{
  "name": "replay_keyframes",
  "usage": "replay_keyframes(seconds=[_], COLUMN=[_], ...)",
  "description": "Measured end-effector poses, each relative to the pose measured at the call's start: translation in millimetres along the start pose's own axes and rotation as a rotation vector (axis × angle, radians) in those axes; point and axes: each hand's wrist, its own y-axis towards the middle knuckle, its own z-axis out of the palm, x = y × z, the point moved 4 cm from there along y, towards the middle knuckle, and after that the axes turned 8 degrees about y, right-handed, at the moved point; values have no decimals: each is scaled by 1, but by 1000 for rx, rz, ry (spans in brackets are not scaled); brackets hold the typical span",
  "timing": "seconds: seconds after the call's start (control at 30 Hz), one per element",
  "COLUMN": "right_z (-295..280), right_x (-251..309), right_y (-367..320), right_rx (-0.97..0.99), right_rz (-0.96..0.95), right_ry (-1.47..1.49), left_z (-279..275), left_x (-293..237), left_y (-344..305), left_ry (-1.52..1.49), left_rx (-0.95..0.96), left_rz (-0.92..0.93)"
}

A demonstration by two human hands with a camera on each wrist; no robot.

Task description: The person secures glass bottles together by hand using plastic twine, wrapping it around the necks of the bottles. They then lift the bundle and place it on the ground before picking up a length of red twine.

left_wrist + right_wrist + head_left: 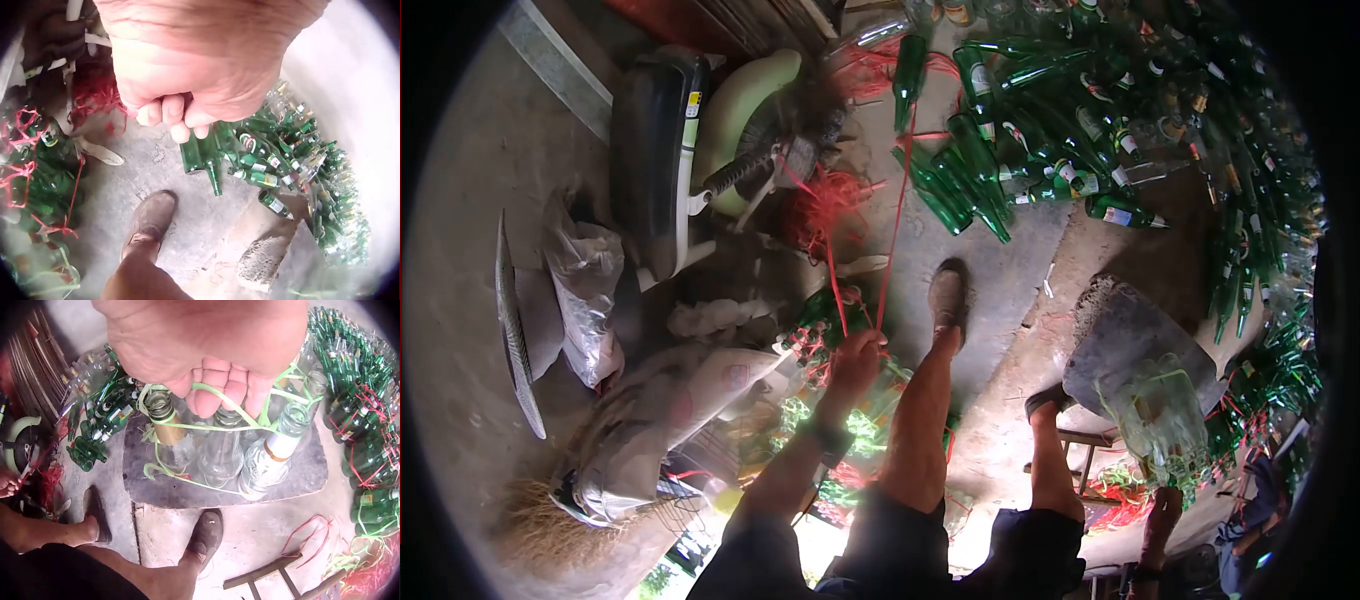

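Observation:
My left hand [858, 362] grips a red plastic strap [887, 235], which runs up taut in two lines toward a tangle of red strap [832, 208] and the green bottles. Curled fingers show in the left wrist view, where the hand [200, 75] hides most of what it holds. At the lower right, my right hand [1163, 517] is at a bundle of clear glass bottles [1165, 420]. Its fingers [215, 387] curl round the light green strap [250, 419] that ties the bottle necks together. The bundle stands upright on a dark slab [140, 478].
Loose green bottles [970, 185] lie on the floor ahead, before a large bottle pile [1260, 170]. Red-tied green bottle bundles [47, 181] stand beside my left leg. A wooden stool [269, 572] is near my right foot. Sacks [680, 410] and a chair [662, 160] stand left.

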Motion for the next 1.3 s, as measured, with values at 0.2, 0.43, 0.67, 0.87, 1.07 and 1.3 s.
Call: replay_keyframes(seconds=[0.2, 0.43, 0.67, 0.87, 1.07, 1.3], right_z=[2, 2, 0, 0, 0, -1], right_x=[5, 15, 1, 3, -2, -24], right_y=[0, 3, 1, 0, 0, -2], right_rx=[-18, -44, 10, -9, 3, -50], right_rz=[15, 7, 37, 12, 36, 35], right_ry=[2, -1, -30, -14, -32, -14], left_z=[-10, -19, -12, -12, 0, 27], left_x=[17, 29, 11, -21, -109, -234], left_y=[-33, -74, -114, -131, -140, -171], left_ry=[90, 37, 93, 11, -287, -751], left_rx=[3, 53, 306, 457, 672, 741], left_rz=[90, 260, 159, 103, 211, 732])
